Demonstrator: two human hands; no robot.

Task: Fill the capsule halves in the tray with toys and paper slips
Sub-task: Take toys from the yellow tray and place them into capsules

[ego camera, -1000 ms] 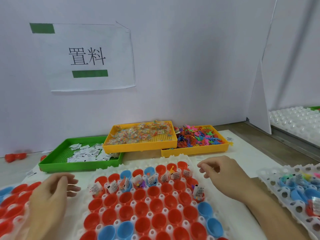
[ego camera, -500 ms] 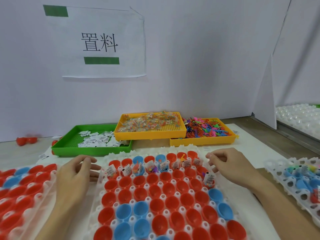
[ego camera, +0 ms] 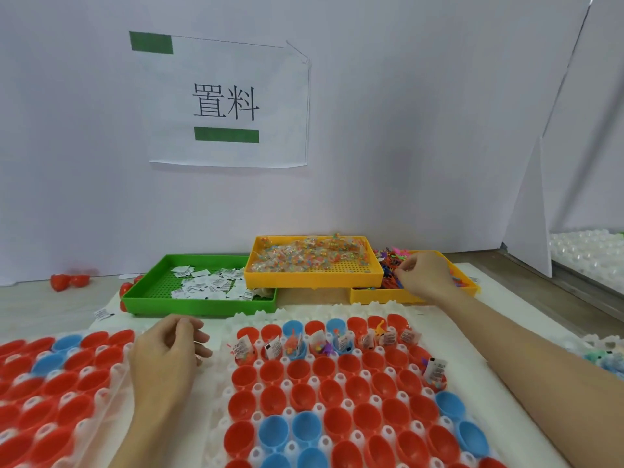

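Right hand: the right hand (ego camera: 423, 275) was found reached into the far yellow tray (ego camera: 469, 292), fingers curled down among the coloured toys (ego camera: 393, 265); whether a toy was pinched could not be told.
Left hand: the left hand (ego camera: 167, 359) was found resting between the two capsule trays, fingers loosely curled, thumb against fingertips; nothing was seen held.
Capsule tray: the white capsule tray (ego camera: 337, 307) was placed in the centre foreground, near the left hand and well apart from the right hand.
Capsule halves: red and blue capsule halves (ego camera: 300, 369) were seated open side up, most of them red.
Filled cups: a row of about eight cups near the far edge was seen holding paper slips (ego camera: 243, 346) and small toys, and one more filled cup (ego camera: 434, 371) was noted at the right edge.
Supply trays: three were counted, namely a green tray (ego camera: 199, 304) of loose paper slips, a raised yellow tray (ego camera: 314, 278) of bagged pieces, and the far yellow tray of toys.
Second capsule tray: another tray (ego camera: 50, 383) of red and blue halves was noted at the left.
Wall: a paper sign (ego camera: 229, 103) with two green bars was fixed above the trays.
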